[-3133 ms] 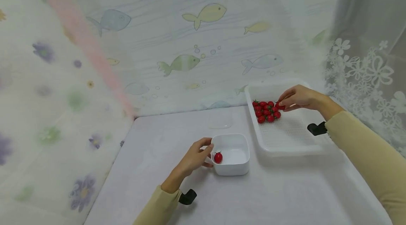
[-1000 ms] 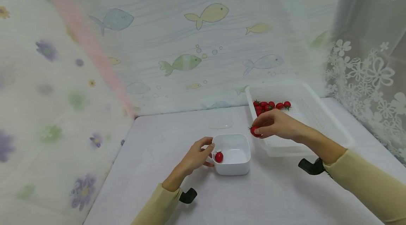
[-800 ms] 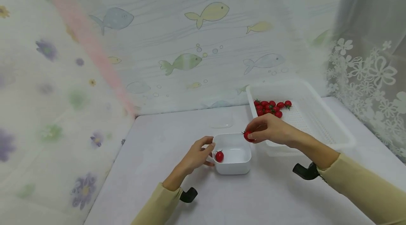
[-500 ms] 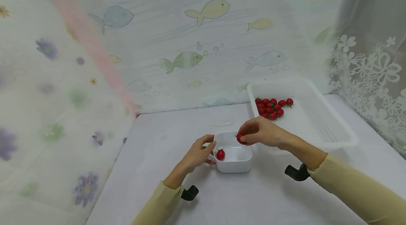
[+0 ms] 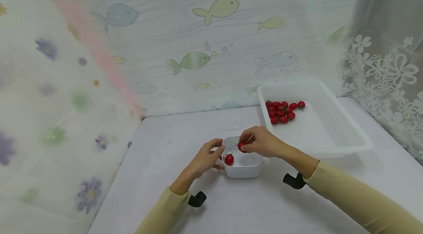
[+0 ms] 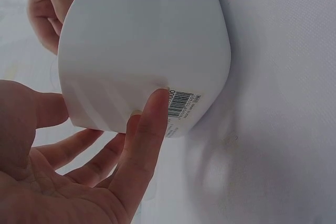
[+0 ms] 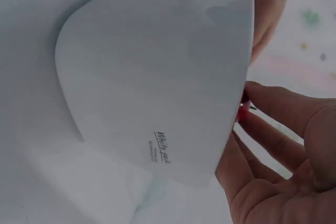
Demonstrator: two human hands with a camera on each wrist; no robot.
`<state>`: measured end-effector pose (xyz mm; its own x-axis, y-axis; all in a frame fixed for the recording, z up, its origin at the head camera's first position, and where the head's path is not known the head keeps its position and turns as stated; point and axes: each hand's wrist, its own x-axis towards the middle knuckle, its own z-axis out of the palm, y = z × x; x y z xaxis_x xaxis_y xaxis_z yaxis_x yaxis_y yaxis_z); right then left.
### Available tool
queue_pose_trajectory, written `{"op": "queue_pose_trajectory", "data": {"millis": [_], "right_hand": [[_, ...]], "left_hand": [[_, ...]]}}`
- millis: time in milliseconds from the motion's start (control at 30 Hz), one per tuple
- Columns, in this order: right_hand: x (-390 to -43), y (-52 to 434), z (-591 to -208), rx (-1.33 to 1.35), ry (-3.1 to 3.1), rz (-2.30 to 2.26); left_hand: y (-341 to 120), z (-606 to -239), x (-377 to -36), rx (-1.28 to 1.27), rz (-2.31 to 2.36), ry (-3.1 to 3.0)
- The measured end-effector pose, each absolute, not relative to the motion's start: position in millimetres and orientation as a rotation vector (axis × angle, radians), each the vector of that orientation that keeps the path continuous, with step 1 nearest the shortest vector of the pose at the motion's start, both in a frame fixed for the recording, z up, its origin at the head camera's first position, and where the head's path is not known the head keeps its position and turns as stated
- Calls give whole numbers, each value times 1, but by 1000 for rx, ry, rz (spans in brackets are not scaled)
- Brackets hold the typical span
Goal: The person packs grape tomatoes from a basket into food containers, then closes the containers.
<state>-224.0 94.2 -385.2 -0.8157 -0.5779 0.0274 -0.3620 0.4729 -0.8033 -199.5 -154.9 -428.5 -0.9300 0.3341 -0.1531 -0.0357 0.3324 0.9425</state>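
A white square bowl [image 5: 243,166] [image 6: 142,40] [image 7: 157,77] stands on the pale table with one cherry tomato [image 5: 229,159] inside, by its left wall. My right hand [image 5: 261,144] [image 7: 273,145] pinches another cherry tomato [image 5: 242,147] [image 7: 243,111] between thumb and fingertips, just above the bowl's opening. My left hand [image 5: 206,157] [image 6: 105,171] rests against the bowl's left outer wall with straight fingers. Several more tomatoes [image 5: 282,111] lie clustered in the far left corner of a white perforated tray [image 5: 330,149].
The tray stands to the right of the bowl, near the back wall. A clear flat lid [image 5: 230,127] lies on the table behind the bowl. Fish-patterned cloth walls close the back and left; a lace curtain [image 5: 386,72] hangs at the right.
My right hand picked a tomato from the tray and carried it left, from the tray's near edge to over the bowl. The left hand stayed on the bowl.
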Motion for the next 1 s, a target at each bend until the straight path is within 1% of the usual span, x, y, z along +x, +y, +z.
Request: {"op": "queue_pose_trajectory", "data": {"millis": [133,500,833,1000], "right_hand": [[-224,86,-392,-823,2507,-1239],[-226,62,-412,-989,2693,-1037],[-225,45,-417,-860,2871,-781],[-225,43,-418,-902,2884,-757]], "left_hand": [[-154,-429,-199,272,1632,2278],[-155,-430,-200,301,1657,2265],[-155,-430,-200,294,1661,2266],[-154,-430,-201,295,1651,2276]]}}
